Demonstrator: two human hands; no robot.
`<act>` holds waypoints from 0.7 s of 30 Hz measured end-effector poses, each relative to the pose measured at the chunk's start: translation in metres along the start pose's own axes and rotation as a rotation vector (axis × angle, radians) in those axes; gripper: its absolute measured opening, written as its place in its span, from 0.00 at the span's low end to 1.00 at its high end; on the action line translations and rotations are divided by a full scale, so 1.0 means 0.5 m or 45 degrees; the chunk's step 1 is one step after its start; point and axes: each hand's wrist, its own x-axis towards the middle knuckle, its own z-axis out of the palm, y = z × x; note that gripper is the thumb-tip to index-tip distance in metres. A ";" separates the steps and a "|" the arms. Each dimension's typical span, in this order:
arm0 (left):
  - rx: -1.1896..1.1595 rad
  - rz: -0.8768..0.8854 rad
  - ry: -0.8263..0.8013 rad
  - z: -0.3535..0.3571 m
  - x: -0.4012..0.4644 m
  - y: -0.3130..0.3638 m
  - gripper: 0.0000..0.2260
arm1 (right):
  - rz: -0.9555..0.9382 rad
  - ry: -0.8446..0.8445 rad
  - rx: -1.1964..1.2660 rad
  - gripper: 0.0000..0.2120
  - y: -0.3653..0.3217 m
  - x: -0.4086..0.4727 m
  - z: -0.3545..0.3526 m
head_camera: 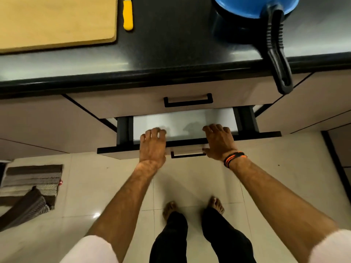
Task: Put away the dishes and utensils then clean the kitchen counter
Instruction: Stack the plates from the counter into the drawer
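Observation:
The second drawer [117,149] below the counter is pulled partly out, and its pale inside shows bare. My left hand [152,145] lies over the drawer's front edge with the fingers curled over it. My right hand [218,141] lies on the same edge, fingers reaching inside, a dark and orange band on its wrist. On the black counter [171,44] lie a wooden cutting board [57,19], a knife with a yellow handle [128,14] and a blue pan [254,6] whose black handle sticks out past the counter edge.
The closed top drawer [133,103] with a black handle sits just above the open one. A folded striped floor mat [30,186] lies on the tiled floor at the left. My bare feet stand on the tiles below the drawer.

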 end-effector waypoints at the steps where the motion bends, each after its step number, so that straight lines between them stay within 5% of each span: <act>1: 0.034 -0.004 -0.144 0.004 0.004 -0.016 0.23 | 0.021 -0.147 -0.023 0.25 0.007 0.007 0.000; 4: 0.017 -0.007 -0.385 0.019 0.003 -0.049 0.15 | 0.040 -0.264 -0.017 0.14 0.015 0.006 0.014; 21: 0.061 0.020 -0.537 0.046 -0.245 0.002 0.18 | 0.131 -0.357 -0.122 0.14 -0.021 -0.238 0.091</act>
